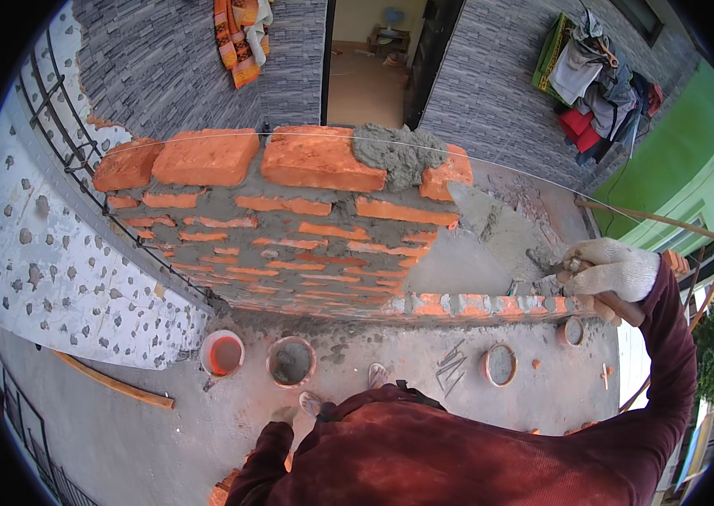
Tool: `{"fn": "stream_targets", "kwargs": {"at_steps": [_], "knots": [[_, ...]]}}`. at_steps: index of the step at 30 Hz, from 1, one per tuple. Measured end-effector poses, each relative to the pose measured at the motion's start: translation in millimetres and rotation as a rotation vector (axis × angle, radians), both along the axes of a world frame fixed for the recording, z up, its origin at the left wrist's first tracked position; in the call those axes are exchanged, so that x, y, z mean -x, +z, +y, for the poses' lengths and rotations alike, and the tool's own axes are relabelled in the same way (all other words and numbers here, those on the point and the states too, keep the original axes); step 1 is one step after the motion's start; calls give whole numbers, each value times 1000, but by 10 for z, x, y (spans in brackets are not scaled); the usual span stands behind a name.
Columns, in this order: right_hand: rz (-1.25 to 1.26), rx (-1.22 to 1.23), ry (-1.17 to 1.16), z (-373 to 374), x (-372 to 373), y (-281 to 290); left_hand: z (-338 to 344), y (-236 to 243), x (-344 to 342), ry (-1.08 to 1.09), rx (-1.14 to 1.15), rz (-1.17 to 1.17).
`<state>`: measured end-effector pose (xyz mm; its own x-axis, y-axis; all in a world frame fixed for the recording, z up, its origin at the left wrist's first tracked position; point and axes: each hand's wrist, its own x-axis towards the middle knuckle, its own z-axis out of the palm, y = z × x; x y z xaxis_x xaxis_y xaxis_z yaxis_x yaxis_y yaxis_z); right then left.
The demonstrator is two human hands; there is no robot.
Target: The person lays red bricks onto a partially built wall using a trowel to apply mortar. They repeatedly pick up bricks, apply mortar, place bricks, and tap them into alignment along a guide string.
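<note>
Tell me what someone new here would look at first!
Probably the big orange brick wall in the middle, with a lumpy grey heap of mortar on its top row. Next, maybe the right hand in its white cloth glove, stretched far out to the right. Then the colourful bundle of clothes against the grey stone-patterned wall at upper right.

Four bricks form the tall wall's top course, with one mound of mortar. On the floor are one white bucket, three round tubs and two sandals. Two bundles of cloth hang, beside one doorway and one blue fan. The bent rods overlap too much to count.
</note>
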<state>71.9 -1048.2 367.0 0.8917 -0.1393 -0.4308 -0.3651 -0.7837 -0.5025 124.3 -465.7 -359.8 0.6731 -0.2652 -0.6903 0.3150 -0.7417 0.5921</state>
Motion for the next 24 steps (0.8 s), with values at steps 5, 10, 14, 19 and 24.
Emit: {"fn": "stream_targets", "kwargs": {"at_steps": [5,10,14,19,24], "knots": [[21,-936,-456,65,-525,-466,358,-133,-290,-518,-292,-23],[158,-897,-448,159,-1053,-400,416,-40,-692,-792,-298,-191],[163,-603,-464,387,-1127,-163,528,154,-545,-465,-191,-224],[82,-371,-357,545,-1031,-13,717,263,-102,8,19,-13],[160,-162,-225,916,-1705,13,780,-90,-229,-542,-310,71]]}}
